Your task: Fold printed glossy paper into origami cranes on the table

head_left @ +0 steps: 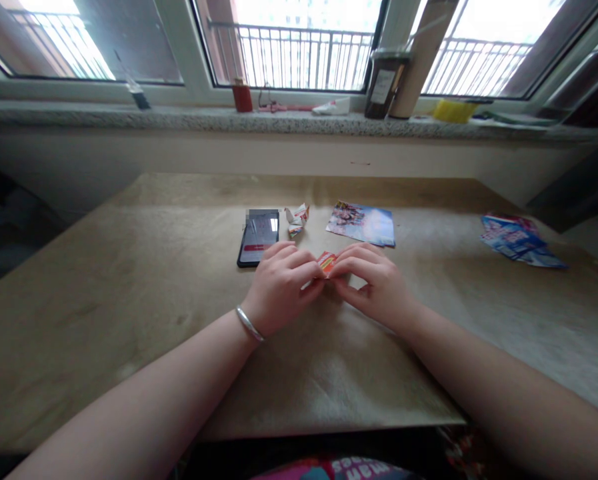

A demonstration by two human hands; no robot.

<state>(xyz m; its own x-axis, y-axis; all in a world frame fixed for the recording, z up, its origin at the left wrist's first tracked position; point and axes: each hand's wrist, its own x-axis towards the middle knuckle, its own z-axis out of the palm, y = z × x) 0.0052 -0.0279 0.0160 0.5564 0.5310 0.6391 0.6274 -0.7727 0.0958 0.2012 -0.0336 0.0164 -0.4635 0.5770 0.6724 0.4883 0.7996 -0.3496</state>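
Between my two hands is a small folded piece of orange and red printed paper (326, 261). My left hand (282, 283), below a silver bangle (250, 325), pinches its left side with thumb and forefinger. On the other side my right hand (371, 280) pinches it the same way, and the fingertips nearly meet. The fingers cover part of the paper. Just beyond my left hand lies a phone (259, 237) with its screen lit. Beside the phone stands a folded paper figure (297, 219), white with coloured print.
A picture sheet (363, 223) lies flat beyond my right hand. Several blue and red printed packets (519, 239) are at the table's right. Behind the table (129, 293), a stone windowsill (189, 119) holds a red container (241, 95), a dark jar (385, 83) and a yellow object (453, 111).
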